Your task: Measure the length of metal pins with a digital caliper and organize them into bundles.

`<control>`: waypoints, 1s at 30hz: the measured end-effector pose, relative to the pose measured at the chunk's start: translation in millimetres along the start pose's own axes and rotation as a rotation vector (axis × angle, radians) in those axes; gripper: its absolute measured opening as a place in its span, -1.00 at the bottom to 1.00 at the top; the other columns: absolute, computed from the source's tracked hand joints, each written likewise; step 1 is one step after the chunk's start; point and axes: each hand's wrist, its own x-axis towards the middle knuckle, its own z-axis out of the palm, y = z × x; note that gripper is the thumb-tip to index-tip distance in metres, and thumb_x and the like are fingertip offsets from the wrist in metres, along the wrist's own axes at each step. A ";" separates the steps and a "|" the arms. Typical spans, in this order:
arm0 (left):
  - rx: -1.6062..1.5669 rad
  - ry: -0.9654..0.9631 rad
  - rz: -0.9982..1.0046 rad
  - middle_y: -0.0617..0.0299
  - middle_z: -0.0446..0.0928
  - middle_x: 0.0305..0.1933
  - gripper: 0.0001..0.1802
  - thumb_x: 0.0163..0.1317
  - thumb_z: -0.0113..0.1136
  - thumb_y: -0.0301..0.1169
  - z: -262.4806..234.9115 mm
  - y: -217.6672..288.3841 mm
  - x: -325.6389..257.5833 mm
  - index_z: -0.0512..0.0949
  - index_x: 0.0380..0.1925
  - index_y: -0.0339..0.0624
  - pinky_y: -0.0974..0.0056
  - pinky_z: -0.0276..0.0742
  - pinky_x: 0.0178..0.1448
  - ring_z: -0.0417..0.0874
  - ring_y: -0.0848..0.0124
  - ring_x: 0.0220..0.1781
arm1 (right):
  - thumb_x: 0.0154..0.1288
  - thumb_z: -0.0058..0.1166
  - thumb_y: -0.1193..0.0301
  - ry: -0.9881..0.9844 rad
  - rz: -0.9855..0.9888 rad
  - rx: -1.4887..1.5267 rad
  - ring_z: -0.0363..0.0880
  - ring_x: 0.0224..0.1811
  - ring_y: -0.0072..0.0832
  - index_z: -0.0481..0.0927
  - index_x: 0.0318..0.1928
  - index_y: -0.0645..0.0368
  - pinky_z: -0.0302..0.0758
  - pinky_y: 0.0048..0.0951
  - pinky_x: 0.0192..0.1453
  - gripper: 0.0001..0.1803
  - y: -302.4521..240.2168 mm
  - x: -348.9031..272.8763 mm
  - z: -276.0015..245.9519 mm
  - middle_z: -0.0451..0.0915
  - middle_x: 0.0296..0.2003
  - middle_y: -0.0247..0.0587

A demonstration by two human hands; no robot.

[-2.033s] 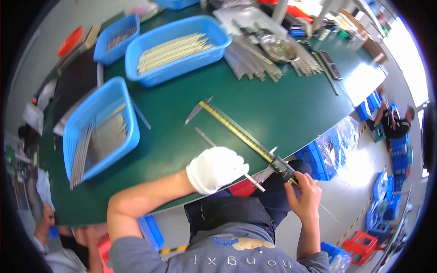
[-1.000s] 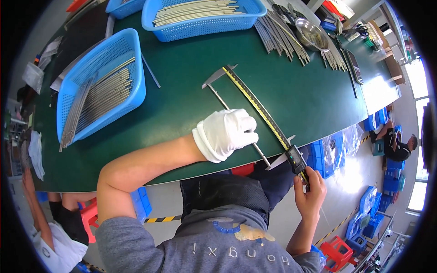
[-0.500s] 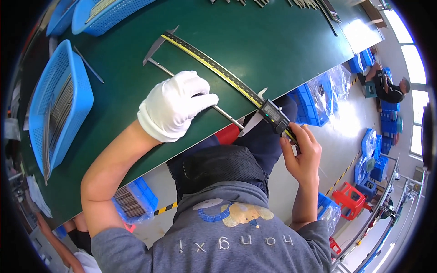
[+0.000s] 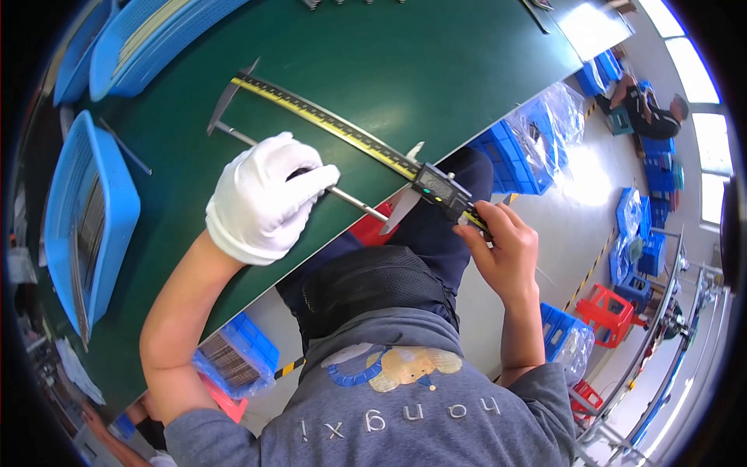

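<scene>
A worker's gloved left hand is clamping a thin metal rod flat on the green table while the bare right hand is pinching the long digital caliper, sizing it between the jaws.

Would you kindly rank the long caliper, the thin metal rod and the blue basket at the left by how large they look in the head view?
1. Blue basket, the largest, though partly cut off by the picture's rim.
2. Long caliper, running from its fixed jaw to the right hand.
3. Thin metal rod, the shortest and slimmest, partly covered by the gloved left hand.
</scene>
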 end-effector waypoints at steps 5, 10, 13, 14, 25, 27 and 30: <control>-0.050 -0.038 -0.020 0.15 0.49 -0.35 -0.64 -0.27 0.29 -0.62 -5.0 7.7 5.5 0.58 -0.33 -0.22 0.19 0.45 -0.41 0.52 0.18 -0.43 | 0.12 0.26 0.22 -0.016 -0.014 0.003 0.52 -0.59 -0.32 0.55 -0.22 0.13 0.41 -0.36 -0.54 -0.69 -4.2 -0.7 2.3 0.48 -0.52 -0.27; -0.007 -0.048 0.004 0.14 0.50 -0.34 -0.66 -0.27 0.29 -0.61 -5.3 8.0 8.2 0.57 -0.35 -0.22 0.19 0.45 -0.40 0.54 0.18 -0.41 | 0.07 0.26 0.17 -0.053 -0.013 -0.008 0.52 -0.57 -0.27 0.56 -0.18 0.13 0.42 -0.33 -0.52 -0.62 -8.9 1.2 -1.3 0.46 -0.50 -0.26; 0.044 -0.028 0.008 0.14 0.50 -0.34 -0.69 -0.27 0.29 -0.59 -4.5 3.5 6.1 0.57 -0.39 -0.21 0.17 0.47 -0.38 0.55 0.17 -0.39 | 0.04 0.27 0.15 -0.057 0.002 -0.003 0.52 -0.56 -0.26 0.56 -0.16 0.13 0.42 -0.32 -0.52 -0.59 -7.3 1.5 -0.7 0.47 -0.49 -0.26; 0.091 -0.060 0.014 0.14 0.49 -0.35 -0.72 -0.25 0.27 -0.57 -6.3 1.1 5.2 0.55 -0.40 -0.20 0.15 0.48 -0.36 0.55 0.17 -0.37 | 0.04 0.27 0.15 -0.050 0.003 0.000 0.52 -0.56 -0.26 0.56 -0.16 0.13 0.42 -0.32 -0.52 -0.59 -6.8 1.9 -0.7 0.47 -0.49 -0.26; 0.231 -0.327 -0.049 0.20 0.37 -0.47 -0.92 0.02 0.10 -0.43 -7.8 14.6 -16.1 0.39 -0.48 -0.09 0.18 0.39 -0.49 0.49 0.27 -0.46 | 0.08 0.25 0.21 -0.071 0.049 0.018 0.55 -0.55 -0.32 0.57 -0.19 0.10 0.45 -0.32 -0.49 -0.67 -3.7 5.1 0.7 0.48 -0.51 -0.26; 0.202 -0.311 -0.104 0.20 0.40 -0.45 -0.90 0.03 0.11 -0.46 -31.0 23.7 -7.8 0.42 -0.41 -0.10 0.17 0.44 -0.52 0.54 0.26 -0.47 | 0.07 0.25 0.22 -0.040 0.019 0.035 0.55 -0.55 -0.34 0.57 -0.19 0.11 0.45 -0.33 -0.49 -0.67 -6.9 -1.3 -5.7 0.48 -0.52 -0.27; 0.484 -0.239 -0.044 0.15 0.43 -0.42 -0.85 0.00 0.09 -0.50 -64.8 -13.9 27.3 0.46 -0.37 -0.12 0.15 0.49 -0.44 0.55 0.18 -0.42 | 0.07 0.26 0.23 -0.039 0.045 0.012 0.56 -0.55 -0.35 0.57 -0.19 0.12 0.45 -0.35 -0.49 -0.67 -5.4 1.7 -3.0 0.49 -0.52 -0.27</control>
